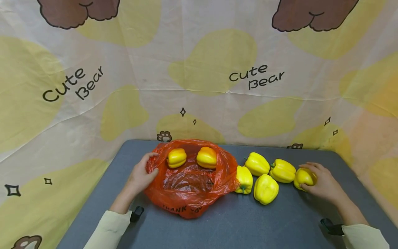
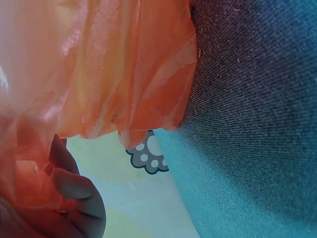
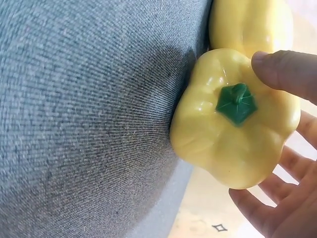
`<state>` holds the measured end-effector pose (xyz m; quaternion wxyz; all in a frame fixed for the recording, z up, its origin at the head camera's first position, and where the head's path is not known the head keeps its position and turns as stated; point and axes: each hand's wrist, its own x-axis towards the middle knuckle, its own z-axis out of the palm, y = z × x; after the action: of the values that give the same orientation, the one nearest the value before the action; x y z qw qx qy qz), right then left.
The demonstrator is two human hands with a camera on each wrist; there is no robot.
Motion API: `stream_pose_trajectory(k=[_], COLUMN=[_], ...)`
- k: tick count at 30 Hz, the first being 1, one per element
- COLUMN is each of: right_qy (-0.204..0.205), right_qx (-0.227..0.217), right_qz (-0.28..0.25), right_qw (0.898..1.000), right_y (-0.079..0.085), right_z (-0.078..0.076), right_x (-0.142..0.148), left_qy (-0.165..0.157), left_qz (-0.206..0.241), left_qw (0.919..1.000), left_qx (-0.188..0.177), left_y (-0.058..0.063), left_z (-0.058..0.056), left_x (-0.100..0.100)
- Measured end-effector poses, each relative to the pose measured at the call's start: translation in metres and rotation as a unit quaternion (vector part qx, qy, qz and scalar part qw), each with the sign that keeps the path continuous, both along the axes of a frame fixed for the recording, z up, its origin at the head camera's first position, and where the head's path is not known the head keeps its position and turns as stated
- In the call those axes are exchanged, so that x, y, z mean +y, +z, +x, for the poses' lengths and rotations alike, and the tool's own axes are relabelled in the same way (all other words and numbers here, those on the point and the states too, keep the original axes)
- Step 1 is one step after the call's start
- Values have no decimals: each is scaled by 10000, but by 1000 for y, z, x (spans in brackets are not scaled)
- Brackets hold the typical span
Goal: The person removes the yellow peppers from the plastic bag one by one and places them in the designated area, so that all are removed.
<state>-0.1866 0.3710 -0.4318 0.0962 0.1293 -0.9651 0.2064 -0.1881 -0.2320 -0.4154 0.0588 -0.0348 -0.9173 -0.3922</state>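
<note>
A red plastic bag [image 1: 189,205] with its mouth held wide lies left of the middle of the table, and two yellow bell peppers [image 1: 206,157] show inside. My left hand [image 1: 143,174] grips the bag's left rim; in the left wrist view its fingers [image 2: 81,191] curl into the red plastic. Over at the far right of the row, my right hand [image 1: 321,181] holds a yellow bell pepper [image 1: 304,178] between thumb and fingers. That pepper's green stem [image 3: 237,103] faces the right wrist camera, with the thumb [image 3: 282,72] at one edge and the fingers around the opposite side.
Several more yellow bell peppers [image 1: 266,189] lie on the grey table [image 1: 236,224] between the bag and my right hand. One pepper [image 1: 244,180] sits right at the bag's right edge. A patterned cloth [image 1: 202,69] hangs behind the table.
</note>
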Motion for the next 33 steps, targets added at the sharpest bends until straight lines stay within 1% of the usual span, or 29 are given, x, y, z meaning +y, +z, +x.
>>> stream_pose_trajectory(k=[16, 23, 28, 33], right_qy=[-41, -37, -13, -52], right_qx=[-115, -153, -99, -221], right_qz=[-34, -47, -79, -61], right_qw=[9999, 9999, 9999, 9997], right_y=[0, 2, 2, 4], right_z=[-1, 1, 2, 2], right_x=[-3, -6, -6, -7], left_qy=[-35, 43, 50, 42], left_qz=[8, -74, -61, -61], left_qw=[10000, 9999, 9999, 9999], left_qx=[60, 132, 80, 70], left_y=[1, 1, 0, 0], left_z=[1, 0, -1, -1], left_x=[3, 3, 2, 2])
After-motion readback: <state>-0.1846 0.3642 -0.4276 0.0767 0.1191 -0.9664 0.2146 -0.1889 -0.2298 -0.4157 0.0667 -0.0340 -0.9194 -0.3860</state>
